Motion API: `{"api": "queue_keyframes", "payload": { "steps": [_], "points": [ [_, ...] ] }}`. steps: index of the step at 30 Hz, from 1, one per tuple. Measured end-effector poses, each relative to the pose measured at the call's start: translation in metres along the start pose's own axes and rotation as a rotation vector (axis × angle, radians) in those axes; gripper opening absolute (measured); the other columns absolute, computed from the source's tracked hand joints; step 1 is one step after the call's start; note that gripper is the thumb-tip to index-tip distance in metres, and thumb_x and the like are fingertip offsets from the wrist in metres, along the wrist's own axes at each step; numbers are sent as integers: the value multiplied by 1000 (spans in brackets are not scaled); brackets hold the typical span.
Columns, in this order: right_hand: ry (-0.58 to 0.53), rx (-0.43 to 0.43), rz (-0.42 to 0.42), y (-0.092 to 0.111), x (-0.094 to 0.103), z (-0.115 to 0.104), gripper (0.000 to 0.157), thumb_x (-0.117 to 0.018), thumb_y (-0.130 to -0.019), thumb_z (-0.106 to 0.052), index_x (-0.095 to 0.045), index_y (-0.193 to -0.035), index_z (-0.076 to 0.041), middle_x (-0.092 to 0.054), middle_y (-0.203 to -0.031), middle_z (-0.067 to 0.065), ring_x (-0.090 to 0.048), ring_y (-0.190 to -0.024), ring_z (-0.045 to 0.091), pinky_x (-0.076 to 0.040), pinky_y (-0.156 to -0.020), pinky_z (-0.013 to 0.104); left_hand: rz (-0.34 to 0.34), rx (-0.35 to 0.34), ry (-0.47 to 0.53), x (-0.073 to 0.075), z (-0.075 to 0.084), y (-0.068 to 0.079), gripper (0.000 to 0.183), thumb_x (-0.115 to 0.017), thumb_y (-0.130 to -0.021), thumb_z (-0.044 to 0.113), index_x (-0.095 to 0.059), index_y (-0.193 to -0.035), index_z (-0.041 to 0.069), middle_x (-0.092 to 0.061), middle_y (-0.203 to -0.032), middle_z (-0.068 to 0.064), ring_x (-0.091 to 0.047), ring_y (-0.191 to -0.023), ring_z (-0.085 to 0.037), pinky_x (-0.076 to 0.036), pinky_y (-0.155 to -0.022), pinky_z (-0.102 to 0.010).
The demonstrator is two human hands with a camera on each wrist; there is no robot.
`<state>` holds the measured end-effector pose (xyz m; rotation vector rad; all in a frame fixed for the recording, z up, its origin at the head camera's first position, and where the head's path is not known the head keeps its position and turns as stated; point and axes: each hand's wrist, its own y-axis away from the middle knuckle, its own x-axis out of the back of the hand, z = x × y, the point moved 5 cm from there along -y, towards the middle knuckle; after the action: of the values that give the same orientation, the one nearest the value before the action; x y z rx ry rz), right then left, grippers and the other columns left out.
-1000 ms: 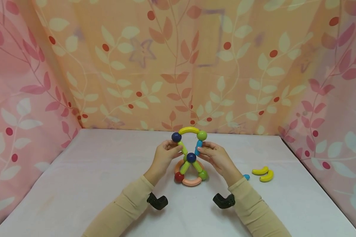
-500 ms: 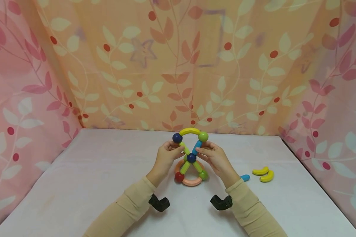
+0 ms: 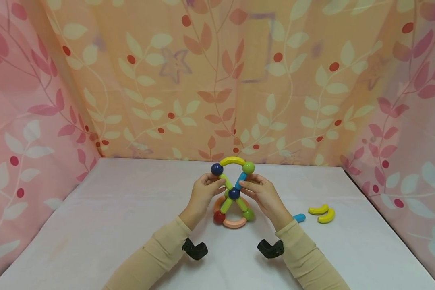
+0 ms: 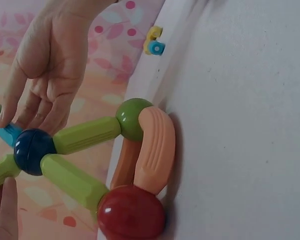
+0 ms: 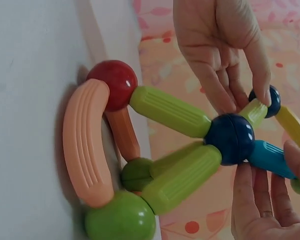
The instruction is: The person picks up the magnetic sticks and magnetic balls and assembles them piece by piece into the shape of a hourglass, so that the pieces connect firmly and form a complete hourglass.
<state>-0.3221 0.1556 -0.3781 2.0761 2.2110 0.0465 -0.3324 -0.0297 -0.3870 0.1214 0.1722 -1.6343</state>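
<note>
A toy structure of magnetic rods and balls stands mid-table. Its base has a red ball (image 3: 219, 217), a green ball (image 4: 134, 119) and curved peach rods (image 3: 235, 223); green rods (image 5: 172, 112) slope up to a navy ball (image 3: 233, 193). Above that, my left hand (image 3: 203, 195) pinches a light green rod (image 3: 226, 181), while my right hand (image 3: 264, 195) pinches a blue rod (image 3: 241, 180). Both rods' lower ends meet the middle navy ball in the right wrist view. A yellow curved rod (image 3: 233, 160) bridges another navy ball (image 3: 216, 168) and a green ball (image 3: 248, 167) on top.
On the white table (image 3: 130, 201), right of the right forearm, lies a loose blue rod (image 3: 300, 218), partly hidden by the wrist. Two yellow curved rods (image 3: 326, 216) lie beyond it. Black wrist devices (image 3: 195, 249) hang below both sleeves. A patterned curtain (image 3: 217, 80) surrounds the table.
The blue rod has tilted and its lower end has come in to the middle navy ball. Both hands have drawn slightly closer together, and the top has shifted slightly right and down.
</note>
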Motion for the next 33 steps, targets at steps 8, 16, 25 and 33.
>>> {"api": "queue_keyframes", "payload": {
  "steps": [8,16,25,33],
  "points": [
    [-12,55,-54,0,9,-15,52,-62,-99,-22,-46,-141,2,-67,-100,-5,-68,-99,13,-55,-98,35,-13,-33,-38,5,20,-10,48,-73,-92,23,-55,-132,5,-63,-126,-17,-69,-104,-20,-59,-88,-35],
    [-8,37,-24,-2,9,-18,46,-62,-98,-33,-56,-131,-1,-71,-89,-7,-68,-94,12,-56,-96,38,-14,-67,-158,6,32,-16,37,-71,-93,29,-63,-118,3,-63,-116,-14,-70,-99,-19,-60,-85,-34],
    [-32,41,-9,0,7,-20,40,-63,-98,-32,-61,-126,-2,-71,-86,-7,-68,-92,12,-57,-95,41,-32,-98,-245,5,43,-13,31,-70,-93,26,-66,-117,8,-59,-115,-13,-68,-99,-23,-61,-83,-34],
    [-36,40,-6,2,7,-22,39,-64,-98,-33,-63,-123,-3,-71,-86,-7,-68,-92,12,-54,-98,45,2,-102,-310,2,49,-16,28,-74,-90,32,-68,-106,10,-67,-112,-8,-66,-103,-20,-58,-93,-35]
  ]
}}
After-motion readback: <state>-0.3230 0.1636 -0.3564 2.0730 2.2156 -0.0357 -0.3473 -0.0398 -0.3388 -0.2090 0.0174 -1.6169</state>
